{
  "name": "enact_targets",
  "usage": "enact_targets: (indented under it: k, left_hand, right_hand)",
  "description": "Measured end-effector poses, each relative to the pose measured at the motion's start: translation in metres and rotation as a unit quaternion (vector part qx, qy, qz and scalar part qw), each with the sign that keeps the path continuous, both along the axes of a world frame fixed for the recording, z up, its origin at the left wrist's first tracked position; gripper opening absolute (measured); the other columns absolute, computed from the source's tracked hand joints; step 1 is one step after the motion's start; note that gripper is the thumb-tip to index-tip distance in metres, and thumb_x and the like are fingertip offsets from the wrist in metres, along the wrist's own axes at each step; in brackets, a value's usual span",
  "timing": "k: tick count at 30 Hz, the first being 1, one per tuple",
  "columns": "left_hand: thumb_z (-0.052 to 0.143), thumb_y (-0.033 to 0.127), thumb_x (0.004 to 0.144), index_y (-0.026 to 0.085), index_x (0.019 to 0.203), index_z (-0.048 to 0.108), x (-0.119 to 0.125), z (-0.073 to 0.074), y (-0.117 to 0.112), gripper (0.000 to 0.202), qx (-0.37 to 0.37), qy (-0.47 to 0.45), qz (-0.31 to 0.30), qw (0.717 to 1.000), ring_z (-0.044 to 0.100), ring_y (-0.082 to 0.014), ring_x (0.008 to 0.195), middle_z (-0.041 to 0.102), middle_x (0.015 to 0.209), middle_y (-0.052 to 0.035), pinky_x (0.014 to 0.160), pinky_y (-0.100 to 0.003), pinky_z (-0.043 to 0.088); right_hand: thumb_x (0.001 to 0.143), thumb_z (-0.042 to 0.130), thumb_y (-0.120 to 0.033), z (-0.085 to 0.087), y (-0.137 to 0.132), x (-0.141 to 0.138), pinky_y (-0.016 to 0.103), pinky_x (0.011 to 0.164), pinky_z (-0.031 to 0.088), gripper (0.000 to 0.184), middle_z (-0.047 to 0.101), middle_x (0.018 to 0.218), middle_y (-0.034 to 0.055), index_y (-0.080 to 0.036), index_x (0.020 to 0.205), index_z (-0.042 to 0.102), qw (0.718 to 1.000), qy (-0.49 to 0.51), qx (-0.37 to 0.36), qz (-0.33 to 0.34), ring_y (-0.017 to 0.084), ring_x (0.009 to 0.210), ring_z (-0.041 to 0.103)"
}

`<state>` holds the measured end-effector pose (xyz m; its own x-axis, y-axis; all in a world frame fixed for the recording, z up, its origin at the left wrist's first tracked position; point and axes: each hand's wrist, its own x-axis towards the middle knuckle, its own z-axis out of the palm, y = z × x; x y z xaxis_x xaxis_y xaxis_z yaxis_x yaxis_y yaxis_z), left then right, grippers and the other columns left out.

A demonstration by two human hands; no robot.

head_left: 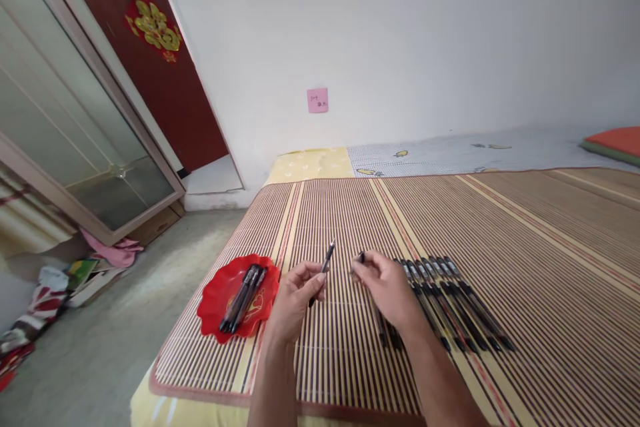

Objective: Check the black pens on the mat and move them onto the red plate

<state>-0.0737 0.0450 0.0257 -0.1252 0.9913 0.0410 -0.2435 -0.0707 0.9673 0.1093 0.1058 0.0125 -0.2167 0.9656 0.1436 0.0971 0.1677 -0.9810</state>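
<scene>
My left hand (301, 290) is closed round a black gel pen (329, 255), its bare tip pointing up and away from me. To its right, my right hand (385, 280) pinches a small black pen cap (361, 257), held apart from the pen. Beside and partly under my right hand, several capped black pens (463, 307) lie side by side in a row on the striped mat. My right forearm hides some of that row. Left of my left hand sits a red scalloped plate (214, 300) with several black pens (244, 298) lying in it.
A striped bamboo mat (340, 213) covers the bed, whose left edge drops to a concrete floor (145, 300). An orange and green cushion (613, 145) rests at the far right. A pink note (317, 100) is stuck on the wall. At left stands a glass-panelled door (85, 100).
</scene>
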Motion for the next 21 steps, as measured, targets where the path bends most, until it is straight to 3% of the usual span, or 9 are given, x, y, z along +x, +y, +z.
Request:
enact_targets:
  k: [3, 7, 16, 21]
  left_hand:
    - [0.081, 0.033, 0.080, 0.015, 0.092, 0.074, 0.003, -0.002, 0.001, 0.023, -0.002, 0.026, -0.021, 0.999, 0.054, -0.0083, 0.063, 0.064, 0.079, 0.0000, 0.063, -0.021, 0.044]
    - [0.078, 0.035, 0.085, 0.017, 0.095, 0.074, 0.005, -0.006, 0.001, 0.021, 0.006, 0.070, -0.063, 0.996, 0.052, -0.0095, 0.065, 0.060, 0.076, 0.0016, 0.062, -0.021, 0.043]
    - [0.074, 0.036, 0.090, 0.019, 0.096, 0.073, 0.008, -0.008, 0.000, 0.019, 0.011, 0.115, -0.095, 0.989, 0.045, -0.0090, 0.065, 0.056, 0.076, 0.0026, 0.059, -0.021, 0.036]
    - [0.074, 0.037, 0.089, 0.019, 0.096, 0.073, 0.009, -0.007, -0.001, 0.020, 0.003, 0.120, -0.096, 0.988, 0.042, -0.0086, 0.064, 0.056, 0.077, 0.0027, 0.058, -0.022, 0.032]
  right_hand:
    - [0.080, 0.078, -0.052, 0.009, 0.006, 0.015, 0.031, 0.072, 0.056, 0.038, 0.072, 0.087, 0.0050, -0.018, 0.096, 0.069, 0.983, 0.171, -0.028, -0.058, 0.019, 0.079, 0.070]
    - [0.070, 0.087, -0.052, 0.016, 0.006, 0.021, 0.028, 0.071, 0.056, 0.042, 0.073, 0.084, 0.0026, -0.020, 0.093, 0.073, 0.952, 0.290, -0.039, -0.092, 0.017, 0.078, 0.071]
    - [0.077, 0.085, -0.047, 0.015, 0.006, 0.020, 0.028, 0.073, 0.056, 0.031, 0.074, 0.090, 0.0026, -0.023, 0.093, 0.076, 0.959, 0.275, -0.019, -0.071, 0.016, 0.080, 0.070]
    - [0.081, 0.082, -0.046, 0.016, 0.005, 0.021, 0.029, 0.078, 0.055, 0.028, 0.075, 0.090, 0.0029, -0.023, 0.094, 0.075, 0.969, 0.244, -0.008, -0.024, 0.016, 0.083, 0.070]
